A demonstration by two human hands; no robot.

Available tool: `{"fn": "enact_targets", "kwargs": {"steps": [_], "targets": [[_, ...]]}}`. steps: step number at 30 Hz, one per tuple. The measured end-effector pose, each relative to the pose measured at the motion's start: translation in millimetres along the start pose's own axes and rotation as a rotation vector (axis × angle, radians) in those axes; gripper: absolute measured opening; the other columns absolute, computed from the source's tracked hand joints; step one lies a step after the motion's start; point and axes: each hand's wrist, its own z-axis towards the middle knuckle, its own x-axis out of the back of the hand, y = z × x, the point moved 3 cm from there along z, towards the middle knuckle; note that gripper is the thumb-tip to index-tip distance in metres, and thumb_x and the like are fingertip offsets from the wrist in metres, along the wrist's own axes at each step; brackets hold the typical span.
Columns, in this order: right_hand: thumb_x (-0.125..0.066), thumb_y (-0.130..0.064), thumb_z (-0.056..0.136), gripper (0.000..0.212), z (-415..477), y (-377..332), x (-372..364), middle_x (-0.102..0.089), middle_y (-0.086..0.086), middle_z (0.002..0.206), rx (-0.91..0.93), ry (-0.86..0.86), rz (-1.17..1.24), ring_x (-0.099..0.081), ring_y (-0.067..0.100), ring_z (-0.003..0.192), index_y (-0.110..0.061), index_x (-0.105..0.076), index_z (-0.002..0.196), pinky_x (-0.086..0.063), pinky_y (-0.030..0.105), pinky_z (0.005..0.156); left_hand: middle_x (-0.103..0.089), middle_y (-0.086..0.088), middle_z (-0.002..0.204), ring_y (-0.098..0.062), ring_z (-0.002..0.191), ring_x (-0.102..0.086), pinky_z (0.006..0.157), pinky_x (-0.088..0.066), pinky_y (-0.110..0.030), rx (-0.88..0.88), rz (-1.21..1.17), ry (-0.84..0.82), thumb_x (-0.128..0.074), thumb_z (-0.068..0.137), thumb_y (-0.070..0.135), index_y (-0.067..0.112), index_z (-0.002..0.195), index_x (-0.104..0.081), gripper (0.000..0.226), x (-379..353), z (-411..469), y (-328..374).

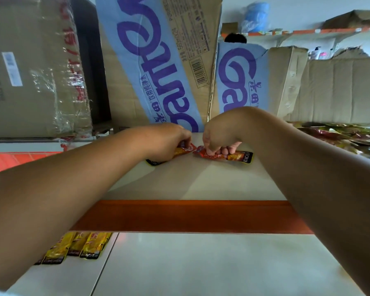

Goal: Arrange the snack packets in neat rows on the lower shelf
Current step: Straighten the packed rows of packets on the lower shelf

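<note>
Two red-and-orange snack packets lie on the white upper shelf board (179, 184). My left hand (169, 142) covers and pinches the left packet (185, 149), whose black end pokes out below the wrist. My right hand (218, 137) grips the right packet (235, 156) with curled fingers; its black end points right. Several yellow packets (81, 245) lie side by side on the lower shelf (201, 263) at the left, partly hidden by my left forearm.
Tall cardboard boxes with blue-purple print (158, 60) stand right behind the hands. A taped carton (30, 71) sits at the left. A heap of loose packets (350, 135) lies at the right. An orange shelf rail (190, 216) divides the upper and lower boards.
</note>
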Motion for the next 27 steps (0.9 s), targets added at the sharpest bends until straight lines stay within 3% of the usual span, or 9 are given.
{"fn": "enact_targets", "kwargs": {"steps": [3, 6, 8, 10, 13, 16, 19, 23, 27], "targets": [[-0.057, -0.017, 0.101, 0.011, -7, 3, 0, -0.054, 0.005, 0.082, 0.034, 0.053, -0.014, -0.048, 0.014, 0.066, -0.009, -0.064, 0.103, -0.043, 0.022, 0.057, -0.064, 0.002, 0.121, -0.020, 0.106, -0.060, 0.095, -0.052, -0.042, 0.019, -0.051, 0.027, -0.055, 0.099, 0.012, 0.026, 0.124, -0.066, 0.031, 2, -4, -4], [-0.059, -0.022, 0.099, 0.016, -13, 9, 2, -0.061, 0.005, 0.079, 0.144, 0.120, -0.056, -0.054, 0.017, 0.070, -0.019, -0.062, 0.084, -0.045, 0.026, 0.062, -0.065, 0.005, 0.121, -0.016, 0.102, -0.060, 0.089, -0.051, -0.036, 0.075, -0.138, 0.090, -0.064, 0.099, 0.035, 0.031, 0.116, -0.066, 0.017, 0, -8, -14], [-0.061, -0.025, 0.097, 0.016, -15, 10, 5, -0.064, 0.003, 0.082, 0.199, 0.174, -0.050, -0.059, 0.019, 0.076, -0.023, -0.063, 0.082, -0.048, 0.030, 0.069, -0.063, 0.008, 0.118, -0.015, 0.101, -0.060, 0.088, -0.051, -0.036, 0.138, -0.201, 0.052, -0.067, 0.092, 0.056, 0.036, 0.109, -0.064, 0.026, -2, -12, -20], [-0.069, -0.034, 0.092, 0.010, -16, 11, 7, -0.065, -0.003, 0.091, 0.226, 0.225, -0.046, -0.060, 0.018, 0.088, -0.026, -0.064, 0.087, -0.048, 0.032, 0.077, -0.061, 0.012, 0.118, -0.013, 0.105, -0.060, 0.092, -0.051, -0.035, 0.190, -0.249, -0.014, -0.070, 0.085, 0.064, 0.037, 0.115, -0.064, 0.040, -2, -18, -22], [-0.077, -0.046, 0.083, 0.029, -20, 15, 8, -0.061, -0.006, 0.105, 0.189, 0.170, -0.130, -0.057, 0.016, 0.097, -0.030, -0.062, 0.102, -0.050, 0.034, 0.084, -0.064, 0.013, 0.121, -0.010, 0.102, -0.062, 0.090, -0.053, -0.032, 0.211, -0.274, -0.009, -0.077, 0.081, 0.061, 0.038, 0.117, -0.067, 0.044, 2, -22, -24], [-0.081, -0.043, 0.079, 0.032, -20, 22, 10, -0.063, -0.003, 0.108, 0.150, 0.143, -0.145, -0.060, 0.019, 0.099, -0.032, -0.063, 0.102, -0.054, 0.037, 0.088, -0.065, 0.012, 0.120, -0.011, 0.101, -0.064, 0.095, -0.054, -0.036, 0.226, -0.281, -0.004, -0.080, 0.080, 0.057, 0.039, 0.114, -0.069, 0.040, 5, -25, -24], [-0.084, -0.038, 0.076, 0.029, -19, 24, 11, -0.066, 0.003, 0.108, 0.137, 0.130, -0.128, -0.063, 0.021, 0.097, -0.031, -0.064, 0.097, -0.054, 0.034, 0.079, -0.066, 0.012, 0.117, -0.011, 0.101, -0.064, 0.095, -0.055, -0.039, 0.216, -0.273, 0.013, -0.081, 0.078, 0.054, 0.043, 0.106, -0.070, 0.032, 5, -30, -27], [-0.084, -0.036, 0.077, 0.032, -22, 23, 12, -0.063, -0.001, 0.108, 0.109, 0.121, -0.097, -0.063, 0.019, 0.095, -0.031, -0.064, 0.102, -0.049, 0.027, 0.067, -0.067, 0.017, 0.106, -0.007, 0.096, -0.064, 0.092, -0.056, -0.037, 0.197, -0.332, 0.059, -0.083, 0.077, 0.050, 0.041, 0.104, -0.071, 0.031, 2, -46, -34], [-0.086, -0.039, 0.073, 0.031, -26, 13, 15, -0.067, -0.003, 0.102, 0.138, 0.174, -0.072, -0.065, 0.017, 0.089, -0.031, -0.066, 0.096, -0.050, 0.030, 0.068, -0.065, 0.021, 0.099, 0.001, 0.092, -0.062, 0.087, -0.056, -0.031, 0.183, -0.415, 0.151, -0.086, 0.075, 0.044, 0.041, 0.103, -0.070, 0.033, 0, -69, -51]]}}
